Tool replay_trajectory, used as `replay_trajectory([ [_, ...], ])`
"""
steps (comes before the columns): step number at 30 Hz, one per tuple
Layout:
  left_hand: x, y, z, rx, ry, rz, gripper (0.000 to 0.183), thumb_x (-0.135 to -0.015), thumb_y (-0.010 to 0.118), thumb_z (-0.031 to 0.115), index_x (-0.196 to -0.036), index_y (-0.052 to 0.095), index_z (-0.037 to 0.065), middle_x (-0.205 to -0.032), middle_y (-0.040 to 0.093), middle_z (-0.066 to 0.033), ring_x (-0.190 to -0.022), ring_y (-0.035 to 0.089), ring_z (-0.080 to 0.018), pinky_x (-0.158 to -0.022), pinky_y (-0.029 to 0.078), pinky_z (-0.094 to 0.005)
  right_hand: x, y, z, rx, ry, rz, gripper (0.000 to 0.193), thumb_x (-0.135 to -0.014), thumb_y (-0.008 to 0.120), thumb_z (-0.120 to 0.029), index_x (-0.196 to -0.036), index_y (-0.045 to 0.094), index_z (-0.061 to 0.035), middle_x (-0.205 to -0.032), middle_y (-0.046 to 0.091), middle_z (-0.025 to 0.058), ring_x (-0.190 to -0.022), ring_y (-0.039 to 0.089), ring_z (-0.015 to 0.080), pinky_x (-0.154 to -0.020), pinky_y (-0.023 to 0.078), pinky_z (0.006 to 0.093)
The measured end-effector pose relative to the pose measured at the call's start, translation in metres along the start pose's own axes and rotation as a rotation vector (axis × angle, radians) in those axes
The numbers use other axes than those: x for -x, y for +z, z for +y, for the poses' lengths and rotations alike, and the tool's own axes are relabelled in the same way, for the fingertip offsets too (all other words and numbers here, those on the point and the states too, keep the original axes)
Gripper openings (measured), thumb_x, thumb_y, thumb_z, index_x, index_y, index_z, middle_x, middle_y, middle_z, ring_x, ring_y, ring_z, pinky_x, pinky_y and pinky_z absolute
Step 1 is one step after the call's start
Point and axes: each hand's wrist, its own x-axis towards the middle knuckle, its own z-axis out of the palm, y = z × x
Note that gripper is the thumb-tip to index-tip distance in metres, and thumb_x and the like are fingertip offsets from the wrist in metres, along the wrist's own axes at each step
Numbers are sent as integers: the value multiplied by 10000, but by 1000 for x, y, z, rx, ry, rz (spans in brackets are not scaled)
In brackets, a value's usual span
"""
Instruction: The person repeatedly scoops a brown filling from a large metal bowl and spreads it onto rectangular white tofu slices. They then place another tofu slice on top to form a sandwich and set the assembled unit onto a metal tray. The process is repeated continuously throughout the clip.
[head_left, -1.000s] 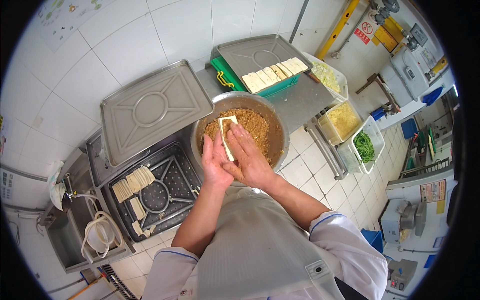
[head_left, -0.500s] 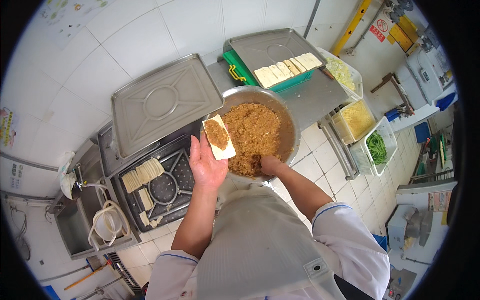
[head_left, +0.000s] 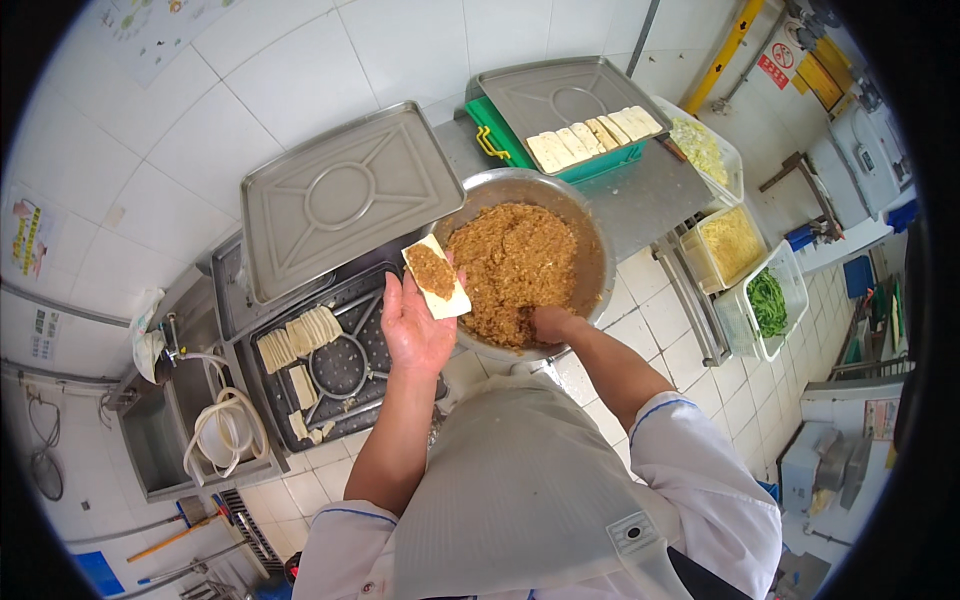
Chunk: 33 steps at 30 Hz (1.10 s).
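Observation:
Palm up, my left hand (head_left: pixel 418 325) supports a pale, flat rectangular slice (head_left: pixel 448 303) that looks like tofu or dough. Brown minced filling (head_left: pixel 431 269) is spread over the upper part of the slice. My right hand (head_left: pixel 552 323) reaches into a big metal bowl (head_left: pixel 597 235) at its near side. Its fingers are sunk in the mass of brown minced filling (head_left: pixel 515 255), so I cannot see what they hold. Beyond the bowl, a row of similar pale slices (head_left: pixel 590 138) lies along the near edge of an upturned-looking metal tray (head_left: pixel 545 92).
Left of the bowl is a bare metal tray (head_left: pixel 340 195). Below it, a dark perforated tray (head_left: pixel 365 410) holds pale strips (head_left: pixel 300 338). A sink with a hose (head_left: pixel 228 430) stands far left. At right are tubs of chopped cabbage (head_left: pixel 698 150), yellow shreds (head_left: pixel 735 246) and greens (head_left: pixel 766 303).
The view has shifted a little, so the surroundings sit farther right. My right hand stays in the filling, and the coated slice still rests on my left hand.

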Motion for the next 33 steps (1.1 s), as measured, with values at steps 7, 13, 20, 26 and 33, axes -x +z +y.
replay_trajectory([
  [7, -4, -13, -5, -22, -14, 6, 663, -1122, 454, 526, -1546, 475, 17, -1557, 553, -161, -1481, 486, -325, -1270, 352, -524, 21, -43, 30, -1056, -200, -91, 156, -924, 731, -122, -1008, 801, -11, -903, 771, 74, -828, 706, 183, -759, 560, 338],
  [13, -7, -19, -20, -68, -76, 25, 642, -1124, 450, 530, -1522, 506, 29, -1523, 579, -144, -1447, 518, -316, -1256, 364, -512, 102, -133, -59, -1304, -215, 344, 207, -1041, 716, -203, -1070, 782, -8, -1002, 734, 39, -930, 672, 146, -854, 547, 293],
  [20, -3, 3, -38, -102, -158, -45, 637, -1124, 418, 548, -1532, 506, 67, -1483, 606, -112, -1373, 561, -297, -1177, 414, -473, 150, -165, -143, -639, -659, 830, 216, -946, 759, -104, -1136, 755, -2, -1172, 717, 117, -1103, 678, 288, -953, 558, 393],
  [26, -3, 16, -36, -41, -177, -32, 651, -1122, 409, 551, -1562, 482, 78, -1485, 602, -166, -1375, 557, -336, -1201, 399, -508, 172, -149, -158, -274, -685, 1139, 302, -889, 787, -99, -1176, 735, -21, -1261, 706, 140, -1170, 656, 372, -1002, 548, 469],
  [33, -2, 22, -32, 89, -201, -70, 689, -1111, 415, 571, -1594, 467, 82, -1527, 572, -210, -1399, 537, -403, -1218, 384, -556, 182, -140, -151, -165, -698, 1201, 453, -918, 775, -103, -1354, 682, -19, -1411, 669, 172, -1322, 614, 393, -1095, 515, 492],
])
